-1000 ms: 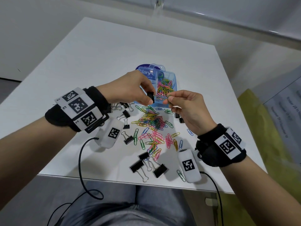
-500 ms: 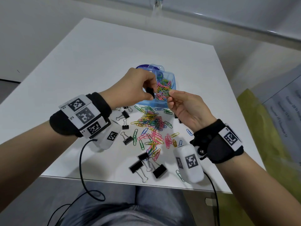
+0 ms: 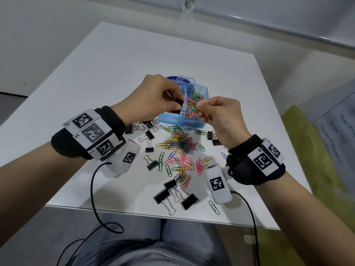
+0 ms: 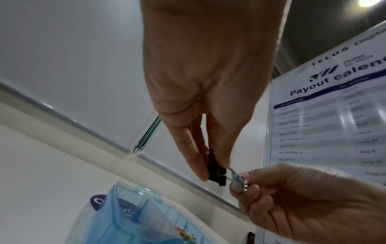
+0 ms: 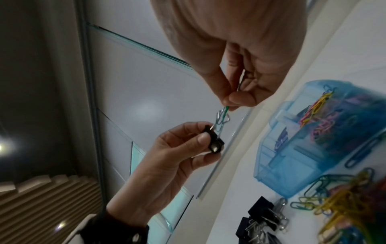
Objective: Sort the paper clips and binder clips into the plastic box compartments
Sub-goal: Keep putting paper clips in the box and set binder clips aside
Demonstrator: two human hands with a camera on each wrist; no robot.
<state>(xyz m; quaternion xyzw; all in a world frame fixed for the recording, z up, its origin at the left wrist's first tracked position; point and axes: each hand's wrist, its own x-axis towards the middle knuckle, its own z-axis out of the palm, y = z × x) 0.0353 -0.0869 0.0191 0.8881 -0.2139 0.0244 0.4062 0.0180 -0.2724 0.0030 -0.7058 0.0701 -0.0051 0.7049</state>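
My left hand (image 3: 172, 106) pinches a small black binder clip (image 3: 177, 108) between thumb and fingers, in the air above the blue plastic box (image 3: 172, 120). My right hand (image 3: 199, 108) pinches a green paper clip (image 5: 223, 113) that is hooked into the binder clip's wire handle. The wrist views show the binder clip (image 4: 215, 170) (image 5: 214, 140) and the paper clip (image 4: 238, 179) joined between the two hands. The box's right compartment holds many coloured paper clips (image 3: 194, 104). My left hand hides its left compartment.
A loose pile of coloured paper clips (image 3: 178, 144) lies on the white table (image 3: 115, 73) in front of the box. Black binder clips lie near the front edge (image 3: 189, 201), left of the pile (image 3: 149, 148) and under my right wrist (image 3: 212, 138). Cables hang off the front edge.
Both hands rose and moved from above the pile to above the box, still holding the binder clip and paper clip. They have drawn slightly apart, showing the wire handle.
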